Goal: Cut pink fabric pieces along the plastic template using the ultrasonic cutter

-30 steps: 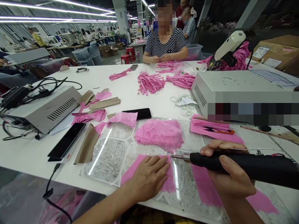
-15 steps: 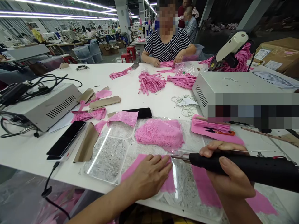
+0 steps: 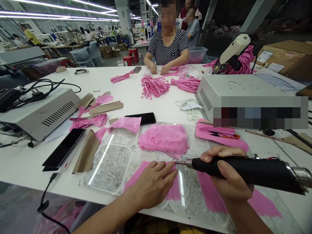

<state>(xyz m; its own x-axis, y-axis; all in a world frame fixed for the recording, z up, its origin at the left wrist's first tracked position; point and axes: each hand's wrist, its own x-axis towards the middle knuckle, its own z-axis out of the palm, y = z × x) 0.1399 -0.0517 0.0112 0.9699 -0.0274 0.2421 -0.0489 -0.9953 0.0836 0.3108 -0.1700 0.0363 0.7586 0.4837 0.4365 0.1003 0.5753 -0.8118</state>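
My left hand [image 3: 154,182] lies flat, pressing a piece of pink fabric [image 3: 175,188] onto a clear plastic sheet [image 3: 107,169] with rounded panels. My right hand [image 3: 226,175] is wrapped round a black handheld tool [image 3: 255,172] with a thin metal tip. The tip meets the fabric's upper edge, right beside my left fingertips; whether it presses down I cannot tell. A stack of pink lace pieces [image 3: 163,139] sits just beyond my left hand. Another pink fabric piece [image 3: 211,191] lies partly hidden under my right hand and wrist.
Orange-handled scissors [image 3: 224,135] lie on folded pink fabric. Grey metal boxes stand at left [image 3: 41,112] and right [image 3: 243,86]. Phones lie at left [image 3: 64,148] and centre [image 3: 143,118]. Across the table a person in a striped top [image 3: 168,48] handles pink strips, near bundles of strips [image 3: 154,86].
The whole view has shifted slightly, so things sit farther left. My hands and the tool's tip hold nearly the same place on the fabric. The person opposite has brought both hands closer together.
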